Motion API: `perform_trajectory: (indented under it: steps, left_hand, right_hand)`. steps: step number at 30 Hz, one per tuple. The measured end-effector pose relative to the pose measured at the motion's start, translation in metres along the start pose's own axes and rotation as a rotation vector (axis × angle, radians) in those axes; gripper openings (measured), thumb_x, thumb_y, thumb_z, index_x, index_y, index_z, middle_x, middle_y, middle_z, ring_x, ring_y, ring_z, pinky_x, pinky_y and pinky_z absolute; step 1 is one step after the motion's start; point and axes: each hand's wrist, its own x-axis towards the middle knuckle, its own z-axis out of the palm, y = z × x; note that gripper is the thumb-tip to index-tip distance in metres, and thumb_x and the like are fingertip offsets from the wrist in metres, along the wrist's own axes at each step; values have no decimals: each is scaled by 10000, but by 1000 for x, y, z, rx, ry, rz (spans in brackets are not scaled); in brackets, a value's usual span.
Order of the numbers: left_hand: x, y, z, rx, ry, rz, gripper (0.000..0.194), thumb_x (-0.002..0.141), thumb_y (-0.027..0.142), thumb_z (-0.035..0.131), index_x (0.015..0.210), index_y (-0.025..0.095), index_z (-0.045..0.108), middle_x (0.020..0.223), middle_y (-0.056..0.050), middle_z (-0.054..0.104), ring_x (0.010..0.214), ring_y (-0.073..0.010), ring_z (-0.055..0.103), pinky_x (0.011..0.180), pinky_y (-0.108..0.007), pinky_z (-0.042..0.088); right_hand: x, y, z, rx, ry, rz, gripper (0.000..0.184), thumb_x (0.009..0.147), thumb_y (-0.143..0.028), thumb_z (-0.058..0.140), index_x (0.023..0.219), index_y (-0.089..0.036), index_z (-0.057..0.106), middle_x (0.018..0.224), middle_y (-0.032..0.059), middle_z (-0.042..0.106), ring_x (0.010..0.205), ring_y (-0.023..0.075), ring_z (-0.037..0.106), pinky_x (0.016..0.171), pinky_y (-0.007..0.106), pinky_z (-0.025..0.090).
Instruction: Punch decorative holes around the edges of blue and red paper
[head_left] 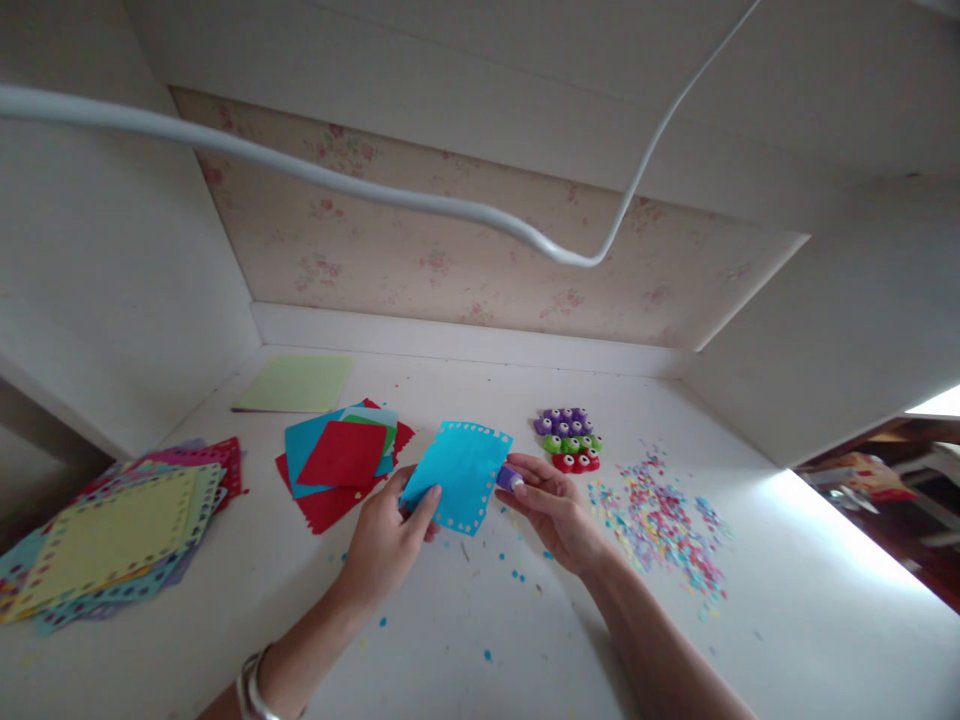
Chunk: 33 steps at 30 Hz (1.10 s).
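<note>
My left hand (397, 525) grips a bright blue sheet of paper (459, 472) by its left side, thumb on top. Small shaped holes run along the sheet's top, right and bottom edges. At the right edge, my right hand (551, 500) is closed on a small purple and white paper punch (510, 478). Whether the paper sits inside the punch's slot I cannot tell. Purple, green and red punches with eye-like tops (571, 440) stand in rows just beyond my right hand.
Punched, multicoloured sheets (112, 540) are piled at the left. Red and blue papers (341, 455) lie behind my left hand, with a pale green stack (294, 384) farther back. Confetti (671, 520) is heaped at the right. A white cable (360, 190) hangs across the view above.
</note>
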Motion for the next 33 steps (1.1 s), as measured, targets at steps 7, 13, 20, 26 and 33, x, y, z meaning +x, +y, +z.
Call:
perform_trajectory:
  steps: [7,13,20,26,33]
  left_hand:
    - [-1,-1,0,0,-8,15,365,894,497,593,1078,182,614,694,-5,732,559,-191,706,522,-251,551]
    - [-2,1,-1,-3,-14,15,353,894,482,593,1081,184,616,696,-7,735,554,-182,701,525,-242,549]
    - [-1,1,-2,5,-12,2,366,894,483,588,1096,179,614,737,-19,750,565,-193,713,538,-260,564]
    - [-1,0,-1,-8,-17,5,366,892,484,597,1099,183,614,742,-15,750,570,-195,718,537,-261,565]
    - [-2,3,-1,-12,-11,25,344,893,480,597,1054,176,621,709,-16,738,543,-173,695,522,-241,550]
  right_hand:
    - [0,0,0,-3,25,5,398,691,-237,881,1061,-262,738,1045,21,754,982,184,685,947,364,516]
    - [0,0,1,-13,7,13,384,705,-255,869,1064,-254,731,1072,37,749,1016,204,684,971,391,502]
    - [0,-1,0,9,-3,3,360,730,-254,855,1068,-250,732,1083,38,749,1014,201,685,962,384,510]
    - [-1,-1,0,24,15,11,362,722,-245,865,1060,-254,738,1045,24,753,971,187,689,938,373,524]
    - [1,-1,2,10,16,20,341,718,-263,867,1036,-257,743,1044,19,758,972,176,693,924,342,519]
